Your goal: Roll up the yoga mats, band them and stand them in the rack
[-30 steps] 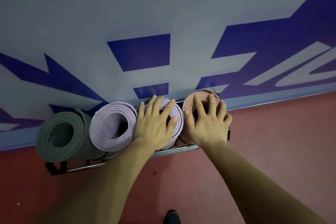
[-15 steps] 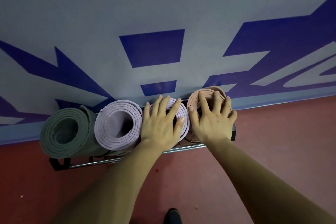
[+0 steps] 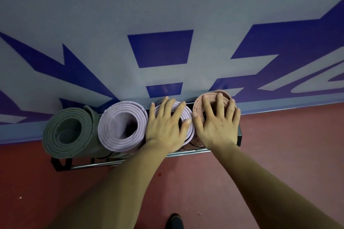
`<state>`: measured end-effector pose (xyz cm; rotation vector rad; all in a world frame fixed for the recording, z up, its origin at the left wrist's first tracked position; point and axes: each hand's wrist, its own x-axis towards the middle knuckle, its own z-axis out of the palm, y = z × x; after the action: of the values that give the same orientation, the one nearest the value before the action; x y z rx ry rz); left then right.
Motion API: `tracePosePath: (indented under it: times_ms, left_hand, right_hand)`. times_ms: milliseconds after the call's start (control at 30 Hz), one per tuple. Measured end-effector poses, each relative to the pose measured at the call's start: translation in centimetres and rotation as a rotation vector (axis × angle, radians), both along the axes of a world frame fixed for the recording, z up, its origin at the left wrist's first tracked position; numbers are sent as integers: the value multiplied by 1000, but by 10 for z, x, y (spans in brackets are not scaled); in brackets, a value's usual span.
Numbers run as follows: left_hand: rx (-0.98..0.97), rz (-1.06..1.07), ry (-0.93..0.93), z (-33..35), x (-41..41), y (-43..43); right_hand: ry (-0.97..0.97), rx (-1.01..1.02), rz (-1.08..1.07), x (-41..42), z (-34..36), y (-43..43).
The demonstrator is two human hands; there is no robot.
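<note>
Several rolled yoga mats stand upright in a low metal rack against the wall. From the left they are a green mat, a lilac mat, a second lilac mat and a peach mat. My left hand lies flat on the top of the second lilac mat, fingers spread and straight. My right hand presses flat on the top of the peach mat, fingers spread. Both hands cover most of those two mat tops.
The wall behind the rack is grey with large blue shapes. The floor is red. The toe of a dark shoe shows at the bottom edge.
Both hands stay flat on the same two mat tops. The view has shifted slightly, so the rack and mats sit a little further right and higher in the frame.
</note>
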<state>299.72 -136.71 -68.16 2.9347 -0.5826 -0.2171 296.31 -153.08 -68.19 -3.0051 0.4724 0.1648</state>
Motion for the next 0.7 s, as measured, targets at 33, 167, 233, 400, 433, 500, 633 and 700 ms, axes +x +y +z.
tracePosePath:
  times_ms: [33, 167, 233, 400, 433, 500, 633, 700]
  left_hand:
    - [0, 3, 5, 0, 1, -1]
    - [-12, 8, -8, 1, 3, -1]
    - [-17, 10, -4, 0, 2, 0]
    - [-37, 30, 6, -1, 6, 3]
    - [-32, 32, 17, 0, 8, 3]
    - [-21, 29, 29, 2, 8, 2]
    - [-4, 38, 47, 4, 8, -1]
    - [31, 21, 60, 6, 8, -4]
  right_hand:
    - [3, 1, -2, 1, 0, 0]
    - [21, 12, -4, 4, -3, -1]
    - [10, 13, -7, 3, -4, -1]
    - [-17, 27, -13, -2, -4, 1]
    - [-23, 35, -20, -3, -5, 1]
    - [-28, 39, -22, -6, -6, 2]
    - [5, 45, -20, -2, -4, 0]
    - [41, 58, -16, 0, -1, -2]
